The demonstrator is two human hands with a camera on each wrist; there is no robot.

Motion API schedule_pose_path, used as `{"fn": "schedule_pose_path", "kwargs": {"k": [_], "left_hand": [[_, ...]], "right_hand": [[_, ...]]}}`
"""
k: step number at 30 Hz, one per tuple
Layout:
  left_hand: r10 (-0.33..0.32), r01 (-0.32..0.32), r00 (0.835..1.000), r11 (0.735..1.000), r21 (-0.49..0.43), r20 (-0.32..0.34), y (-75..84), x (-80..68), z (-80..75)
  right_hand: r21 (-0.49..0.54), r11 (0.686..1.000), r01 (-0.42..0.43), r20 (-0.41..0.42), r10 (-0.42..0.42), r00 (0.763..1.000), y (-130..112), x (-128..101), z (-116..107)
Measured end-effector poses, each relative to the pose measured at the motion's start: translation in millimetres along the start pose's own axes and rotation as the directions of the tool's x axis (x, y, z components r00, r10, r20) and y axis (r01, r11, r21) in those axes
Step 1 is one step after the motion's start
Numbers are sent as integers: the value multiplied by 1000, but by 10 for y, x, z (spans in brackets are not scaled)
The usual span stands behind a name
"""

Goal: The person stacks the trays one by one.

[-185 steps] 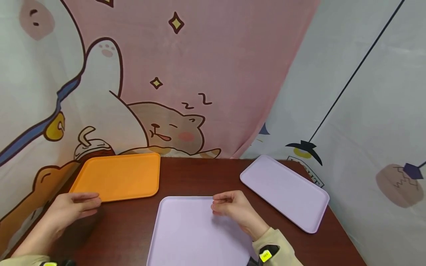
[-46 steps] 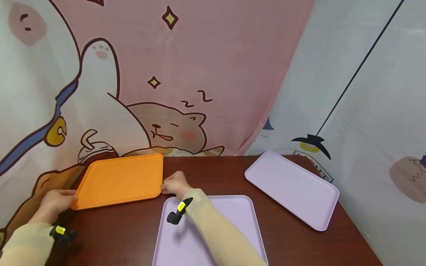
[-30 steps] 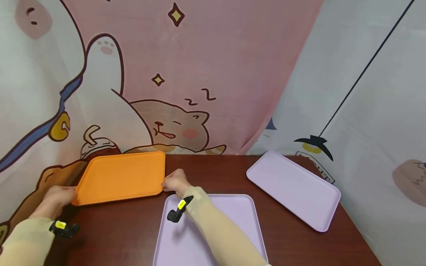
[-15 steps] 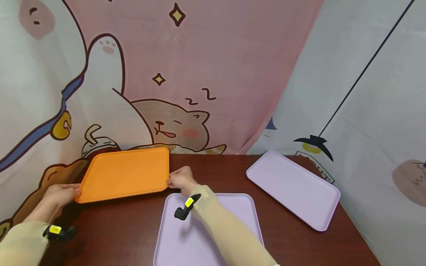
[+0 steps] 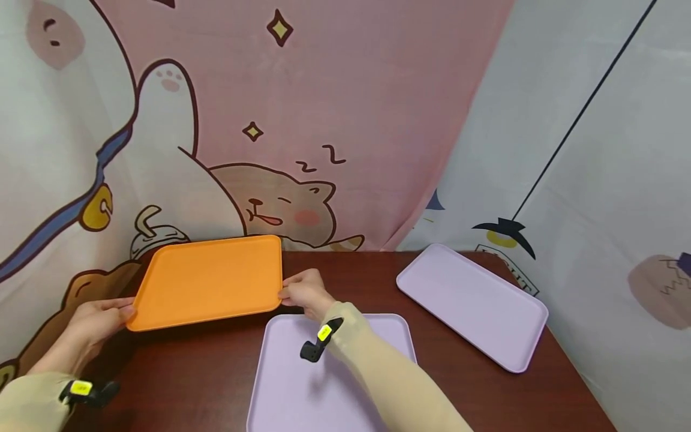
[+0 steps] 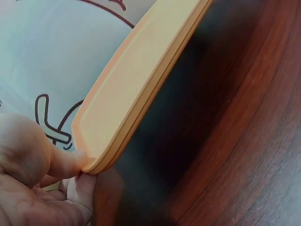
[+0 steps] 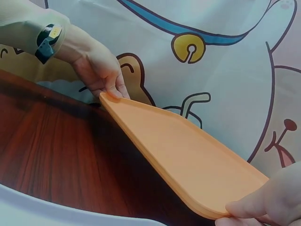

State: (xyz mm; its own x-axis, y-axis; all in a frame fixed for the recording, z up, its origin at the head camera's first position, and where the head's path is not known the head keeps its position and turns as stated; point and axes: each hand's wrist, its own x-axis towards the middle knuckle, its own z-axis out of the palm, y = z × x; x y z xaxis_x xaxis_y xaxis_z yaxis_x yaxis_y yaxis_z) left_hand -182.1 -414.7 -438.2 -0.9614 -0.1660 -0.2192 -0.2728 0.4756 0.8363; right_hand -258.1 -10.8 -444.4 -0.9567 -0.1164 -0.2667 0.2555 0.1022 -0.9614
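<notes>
An orange tray is raised off the dark wooden table at the back left, its shadow falling beneath it. At its left edge my left hand pinches the front corner; in the left wrist view the thumb lies on top and the fingers are underneath. My right hand pinches the tray's right edge close to the front corner, as the right wrist view also shows. A square lilac tray lies on the table in front, partly hidden under my right forearm.
A second lilac tray, longer and narrower, lies slantwise on the table at the right. Cartoon-printed cloth hangs right behind the table's back edge and along its left and right sides.
Earlier both hands hovered apart from the trays, then took hold of the orange tray's two sides. Since then the orange tray has risen and shifted a little to the right.
</notes>
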Motion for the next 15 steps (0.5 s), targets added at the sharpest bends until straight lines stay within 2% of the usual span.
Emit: {"fn": "schedule_pose_path", "kwargs": {"k": [8, 15], "left_hand": [[65, -64, 998, 996, -64, 14, 181, -83, 103], [46, -42, 998, 995, -91, 42, 364, -207, 209]], "right_hand": [[39, 998, 44, 37, -45, 998, -44, -103, -257], [52, 997, 54, 40, -56, 998, -78, -204, -490]]}}
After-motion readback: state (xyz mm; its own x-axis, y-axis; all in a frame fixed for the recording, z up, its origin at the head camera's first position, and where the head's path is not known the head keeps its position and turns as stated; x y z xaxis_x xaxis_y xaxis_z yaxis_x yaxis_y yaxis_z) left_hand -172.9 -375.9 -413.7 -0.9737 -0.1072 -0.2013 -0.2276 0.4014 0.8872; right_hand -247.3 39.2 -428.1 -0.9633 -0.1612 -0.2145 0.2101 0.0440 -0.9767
